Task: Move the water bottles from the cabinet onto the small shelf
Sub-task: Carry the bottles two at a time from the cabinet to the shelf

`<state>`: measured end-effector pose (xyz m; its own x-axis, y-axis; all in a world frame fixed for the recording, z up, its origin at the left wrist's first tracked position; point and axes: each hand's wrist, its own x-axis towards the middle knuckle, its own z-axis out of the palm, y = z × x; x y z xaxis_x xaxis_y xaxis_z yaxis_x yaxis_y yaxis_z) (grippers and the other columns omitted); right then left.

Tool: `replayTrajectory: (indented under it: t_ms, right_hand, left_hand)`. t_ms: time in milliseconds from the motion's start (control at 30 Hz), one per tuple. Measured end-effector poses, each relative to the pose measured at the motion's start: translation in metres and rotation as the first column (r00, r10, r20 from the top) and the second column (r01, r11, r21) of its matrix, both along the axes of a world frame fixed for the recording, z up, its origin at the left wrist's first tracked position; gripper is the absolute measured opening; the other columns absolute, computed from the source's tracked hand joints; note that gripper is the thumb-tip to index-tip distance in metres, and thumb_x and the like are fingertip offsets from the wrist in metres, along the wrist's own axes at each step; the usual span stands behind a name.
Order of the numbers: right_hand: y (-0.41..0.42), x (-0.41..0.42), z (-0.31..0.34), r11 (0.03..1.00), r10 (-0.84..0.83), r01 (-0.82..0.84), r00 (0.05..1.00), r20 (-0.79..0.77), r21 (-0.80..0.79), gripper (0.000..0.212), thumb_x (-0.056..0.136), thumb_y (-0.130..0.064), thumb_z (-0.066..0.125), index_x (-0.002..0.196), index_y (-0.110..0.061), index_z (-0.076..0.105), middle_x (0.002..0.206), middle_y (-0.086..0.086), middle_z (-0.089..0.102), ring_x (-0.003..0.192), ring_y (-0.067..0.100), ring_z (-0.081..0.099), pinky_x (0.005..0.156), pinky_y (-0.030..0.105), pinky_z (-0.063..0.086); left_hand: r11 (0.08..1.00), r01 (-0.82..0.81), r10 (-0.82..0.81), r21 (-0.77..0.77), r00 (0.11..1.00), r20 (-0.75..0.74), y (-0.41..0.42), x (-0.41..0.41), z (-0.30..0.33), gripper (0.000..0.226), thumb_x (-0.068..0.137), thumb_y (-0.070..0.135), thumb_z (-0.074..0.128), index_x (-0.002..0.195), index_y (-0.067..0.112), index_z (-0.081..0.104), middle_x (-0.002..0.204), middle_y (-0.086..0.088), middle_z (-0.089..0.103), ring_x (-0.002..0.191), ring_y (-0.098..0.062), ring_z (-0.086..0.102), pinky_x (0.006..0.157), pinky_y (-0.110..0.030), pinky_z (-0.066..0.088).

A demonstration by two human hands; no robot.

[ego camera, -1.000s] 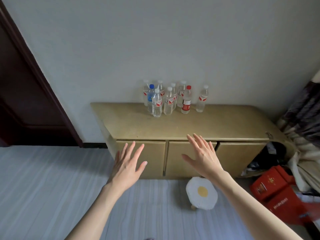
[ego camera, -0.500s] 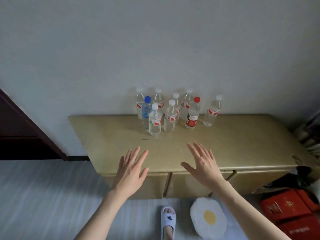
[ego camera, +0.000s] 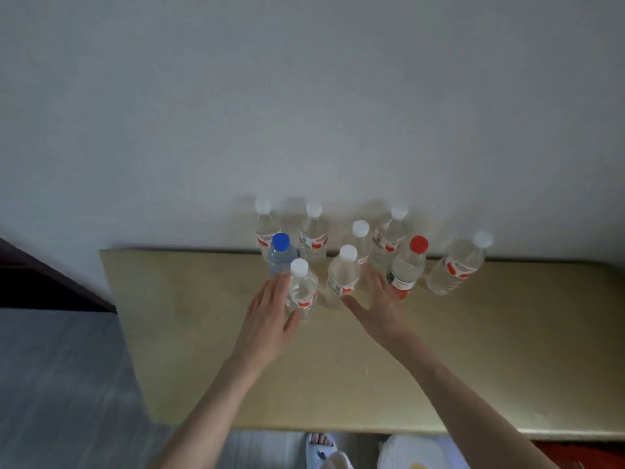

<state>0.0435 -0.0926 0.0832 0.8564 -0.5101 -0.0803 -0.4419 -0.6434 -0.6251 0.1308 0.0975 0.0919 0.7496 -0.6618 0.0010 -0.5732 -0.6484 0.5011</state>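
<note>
Bottles stand between my grips on the counter. My left grip and right grip are spread open, holding nothing.

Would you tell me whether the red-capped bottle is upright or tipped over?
Upright: the red-capped bottle stands base-down on the cabinet, cap on top.

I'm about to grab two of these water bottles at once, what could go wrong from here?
1. The clear plastic bottles stand packed together; the left hand, reaching for the front white-capped bottle, may knock the blue-capped bottle behind it.
2. The right hand reaches between a white-capped bottle and the red-capped bottle, so it could tip the latter.
</note>
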Motion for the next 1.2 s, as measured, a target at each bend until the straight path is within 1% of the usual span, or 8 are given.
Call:
replayTrajectory:
  t_ms: [167, 367, 500, 633, 733, 800, 1000, 1200]
  right_hand:
    - [-0.02, 0.043, -0.011, 0.976, -0.085, 0.082, 0.996, 0.006, 0.2, 0.072, 0.085, -0.041, 0.059, 0.142, -0.015, 0.024, 0.146, 0.011, 0.033, 0.133, 0.025, 0.034, 0.107, 0.038, 0.029]
    - [-0.027, 0.059, -0.028, 0.985, -0.114, 0.098, 0.987, 0.117, 0.139, 0.049, 0.085, -0.036, 0.06, 0.129, -0.017, 0.047, 0.123, 0.01, 0.054, 0.117, 0.027, 0.044, 0.095, 0.03, 0.031]
    - [-0.023, 0.057, -0.032, 0.984, -0.135, 0.111, 0.973, 0.185, 0.138, 0.057, 0.075, -0.051, 0.057, 0.114, -0.009, 0.059, 0.11, 0.011, 0.056, 0.105, 0.029, 0.048, 0.088, 0.028, 0.033]
    - [-0.02, 0.054, -0.026, 0.973, -0.139, 0.092, 0.966, 0.219, 0.21, 0.053, 0.081, -0.049, 0.053, 0.117, -0.011, 0.054, 0.113, 0.002, 0.056, 0.105, 0.014, 0.047, 0.084, 0.012, 0.028]
    - [-0.02, 0.046, -0.028, 0.935, -0.189, 0.119, 0.964, 0.185, 0.334, 0.039, 0.088, -0.03, 0.057, 0.123, -0.013, 0.05, 0.115, -0.004, 0.055, 0.107, 0.012, 0.049, 0.09, 0.023, 0.036]
    - [-0.019, 0.038, -0.026, 0.903, -0.257, 0.16, 0.945, 0.204, 0.399, 0.039, 0.086, -0.037, 0.057, 0.12, -0.018, 0.051, 0.115, -0.002, 0.06, 0.109, 0.017, 0.055, 0.094, 0.034, 0.044]
    - [0.0, 0.005, 0.011, 0.83, -0.433, 0.245, 0.849, 0.302, 0.501, 0.019, 0.079, -0.037, 0.055, 0.093, -0.023, 0.056, 0.086, -0.005, 0.06, 0.082, 0.013, 0.056, 0.072, 0.026, 0.043]
    - [0.037, -0.063, 0.054, 0.695, -0.693, 0.406, 0.597, 0.404, 0.594, 0.008, 0.089, -0.019, 0.056, 0.09, -0.018, 0.063, 0.079, -0.003, 0.066, 0.071, 0.001, 0.062, 0.063, 0.014, 0.047]
  left_hand:
    - [0.991, -0.1, 0.081, -0.092, 0.978, -0.191, -0.039, 0.023, -0.008, 0.071, 0.087, 0.04, 0.051, 0.142, 0.012, 0.016, 0.146, -0.009, 0.032, 0.131, -0.027, 0.036, 0.103, -0.037, 0.033]
    - [0.953, -0.251, 0.197, -0.168, 0.939, -0.282, -0.054, 0.036, -0.023, 0.056, 0.086, 0.03, 0.058, 0.134, 0.013, 0.035, 0.128, -0.008, 0.05, 0.116, -0.026, 0.043, 0.088, -0.024, 0.03]
    - [0.939, -0.286, 0.227, -0.19, 0.932, -0.284, -0.056, 0.04, -0.029, 0.064, 0.075, 0.056, 0.041, 0.116, 0.008, 0.052, 0.112, -0.009, 0.054, 0.097, -0.02, 0.042, 0.082, -0.02, 0.025]
    - [0.9, -0.332, 0.218, -0.281, 0.904, -0.369, -0.053, 0.036, -0.028, 0.062, 0.073, 0.055, 0.039, 0.11, 0.007, 0.053, 0.104, -0.001, 0.051, 0.095, -0.017, 0.049, 0.08, -0.027, 0.034]
    - [0.875, -0.393, 0.264, -0.282, 0.877, -0.402, -0.044, 0.04, -0.031, 0.035, 0.084, 0.036, 0.056, 0.101, 0.006, 0.055, 0.095, -0.005, 0.056, 0.089, -0.028, 0.056, 0.073, -0.03, 0.038]
    - [0.847, -0.434, 0.282, -0.306, 0.856, -0.434, -0.037, 0.044, -0.03, 0.024, 0.087, 0.034, 0.055, 0.099, 0.013, 0.054, 0.095, -0.008, 0.06, 0.09, -0.029, 0.058, 0.075, -0.038, 0.046]
    - [0.826, -0.335, 0.069, -0.452, 0.857, -0.51, -0.031, 0.041, 0.004, 0.031, 0.085, 0.046, 0.049, 0.106, 0.024, 0.053, 0.104, 0.0, 0.064, 0.098, -0.014, 0.06, 0.088, -0.034, 0.047]
    - [0.836, -0.067, -0.205, -0.544, 0.882, -0.425, -0.034, 0.025, 0.034, 0.032, 0.082, 0.064, 0.041, 0.094, 0.037, 0.054, 0.089, 0.003, 0.065, 0.086, -0.014, 0.063, 0.073, -0.028, 0.051]
